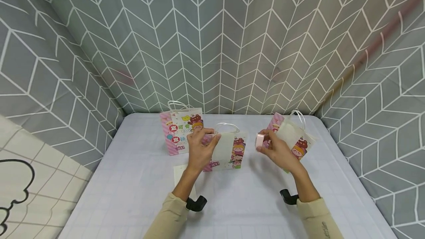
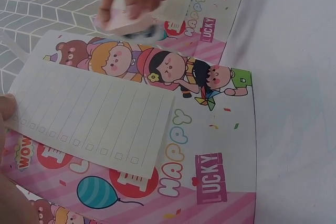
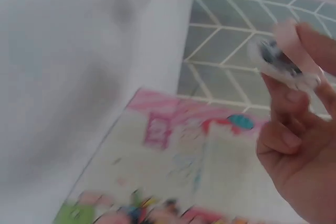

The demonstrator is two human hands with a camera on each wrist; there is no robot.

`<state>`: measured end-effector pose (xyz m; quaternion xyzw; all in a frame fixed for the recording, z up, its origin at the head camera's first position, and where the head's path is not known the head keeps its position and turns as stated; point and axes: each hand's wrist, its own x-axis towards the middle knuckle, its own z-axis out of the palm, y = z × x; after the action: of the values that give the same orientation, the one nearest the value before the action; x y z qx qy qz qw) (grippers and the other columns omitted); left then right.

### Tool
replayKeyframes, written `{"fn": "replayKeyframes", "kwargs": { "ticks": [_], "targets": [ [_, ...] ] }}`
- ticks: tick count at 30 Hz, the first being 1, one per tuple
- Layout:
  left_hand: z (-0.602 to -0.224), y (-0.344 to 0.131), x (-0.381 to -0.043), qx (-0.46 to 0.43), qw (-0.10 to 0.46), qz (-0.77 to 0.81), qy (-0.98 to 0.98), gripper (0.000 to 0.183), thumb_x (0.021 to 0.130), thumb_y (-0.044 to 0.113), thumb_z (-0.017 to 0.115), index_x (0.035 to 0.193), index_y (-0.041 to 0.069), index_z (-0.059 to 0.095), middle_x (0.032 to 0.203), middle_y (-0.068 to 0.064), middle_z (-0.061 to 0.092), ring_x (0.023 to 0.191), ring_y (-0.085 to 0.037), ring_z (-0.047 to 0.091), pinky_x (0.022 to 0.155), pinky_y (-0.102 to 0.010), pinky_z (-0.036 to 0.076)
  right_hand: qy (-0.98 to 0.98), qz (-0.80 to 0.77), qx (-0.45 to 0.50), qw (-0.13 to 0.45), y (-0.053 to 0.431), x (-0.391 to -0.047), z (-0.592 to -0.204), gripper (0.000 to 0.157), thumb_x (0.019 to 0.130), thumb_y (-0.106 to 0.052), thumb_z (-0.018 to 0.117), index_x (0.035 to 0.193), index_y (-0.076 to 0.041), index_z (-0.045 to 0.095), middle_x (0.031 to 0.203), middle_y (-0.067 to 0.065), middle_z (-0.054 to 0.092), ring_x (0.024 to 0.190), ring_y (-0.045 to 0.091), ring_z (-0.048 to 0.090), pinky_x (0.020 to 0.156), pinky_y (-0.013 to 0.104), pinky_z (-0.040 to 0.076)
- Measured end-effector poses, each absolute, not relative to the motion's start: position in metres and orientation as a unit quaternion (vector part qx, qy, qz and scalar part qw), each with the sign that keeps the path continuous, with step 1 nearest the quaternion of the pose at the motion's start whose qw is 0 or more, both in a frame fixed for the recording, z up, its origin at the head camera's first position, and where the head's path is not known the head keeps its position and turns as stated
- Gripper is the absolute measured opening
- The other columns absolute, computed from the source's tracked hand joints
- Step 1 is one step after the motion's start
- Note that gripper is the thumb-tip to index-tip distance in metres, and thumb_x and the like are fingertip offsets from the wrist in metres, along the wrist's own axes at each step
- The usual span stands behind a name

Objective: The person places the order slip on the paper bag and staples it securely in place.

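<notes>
In the head view, my left hand (image 1: 200, 149) pinches the top edge of the middle gift bag (image 1: 238, 154) together with a sheet of paper (image 1: 221, 152) lying over its front. The left wrist view shows that sheet as a lined checklist (image 2: 94, 114), over the bag's pink and white cartoon print. To the right, my right hand (image 1: 280, 153) holds a small pink stapler-like tool (image 1: 260, 140) between thumb and fingers, apart from the middle bag. A dark part shows inside the tool (image 3: 299, 59) in the right wrist view.
A matching gift bag (image 1: 180, 134) stands at the left. Another bag (image 1: 311, 141), tilted and bearing a pale sheet (image 1: 289, 132), is behind my right hand. A white paper (image 1: 179, 172) lies on the white table (image 1: 139, 194) under my left forearm. Patterned curtains (image 1: 212, 47) surround the table.
</notes>
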<state>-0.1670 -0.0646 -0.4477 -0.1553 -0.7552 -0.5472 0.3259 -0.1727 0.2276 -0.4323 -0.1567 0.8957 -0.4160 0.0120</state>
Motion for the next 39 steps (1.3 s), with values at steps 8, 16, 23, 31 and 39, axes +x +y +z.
{"fn": "replayKeyframes", "kwargs": {
  "ticks": [8,16,23,31,39],
  "targets": [
    [-0.448,-0.064,-0.166,-0.155,0.319,-0.545,-0.759,0.018,0.085,0.018,0.081,0.097,0.009,0.072,0.095,-0.006,0.069,0.099,-0.023,0.057,0.094,-0.049,0.021,0.863,-0.479,-0.138,-0.083,0.205,-0.179,-0.408,0.058,0.095,-0.024,0.072,0.142,-0.015,0.039,0.12,0.016,0.057,0.076,0.024,0.052,0.056,0.028,0.045],
    [-0.447,-0.064,-0.166,-0.153,0.319,-0.543,-0.761,0.017,0.086,0.022,0.082,0.096,0.012,0.072,0.094,-0.005,0.068,0.096,-0.021,0.055,0.094,-0.047,0.021,0.819,-0.536,-0.171,-0.116,0.175,-0.189,-0.392,0.059,0.093,-0.011,0.073,0.143,-0.01,0.042,0.117,0.02,0.059,0.082,0.027,0.049,0.065,0.027,0.04],
    [-0.446,-0.064,-0.166,-0.159,0.338,-0.535,-0.757,0.015,0.083,0.019,0.083,0.094,0.014,0.073,0.087,-0.004,0.065,0.089,-0.021,0.054,0.091,-0.048,0.023,0.811,-0.534,-0.213,-0.112,0.155,-0.183,-0.379,0.054,0.092,-0.012,0.074,0.138,-0.015,0.046,0.114,0.014,0.06,0.085,0.025,0.046,0.073,0.029,0.038],
    [-0.445,-0.063,-0.165,-0.151,0.333,-0.532,-0.764,0.017,0.083,0.022,0.084,0.094,0.014,0.075,0.084,-0.003,0.065,0.085,-0.019,0.051,0.089,-0.047,0.023,0.834,-0.482,-0.246,-0.108,0.147,-0.174,-0.377,0.052,0.09,-0.023,0.078,0.134,-0.025,0.049,0.104,0.007,0.061,0.082,0.028,0.045,0.061,0.03,0.034],
    [-0.444,-0.06,-0.168,-0.161,0.354,-0.514,-0.765,0.017,0.08,0.016,0.086,0.093,0.013,0.075,0.08,-0.002,0.067,0.083,-0.021,0.051,0.087,-0.046,0.023,0.85,-0.441,-0.267,-0.111,0.136,-0.164,-0.368,0.051,0.087,-0.023,0.08,0.133,-0.022,0.056,0.119,0.006,0.064,0.088,0.025,0.045,0.069,0.039,0.036]
  ]
}}
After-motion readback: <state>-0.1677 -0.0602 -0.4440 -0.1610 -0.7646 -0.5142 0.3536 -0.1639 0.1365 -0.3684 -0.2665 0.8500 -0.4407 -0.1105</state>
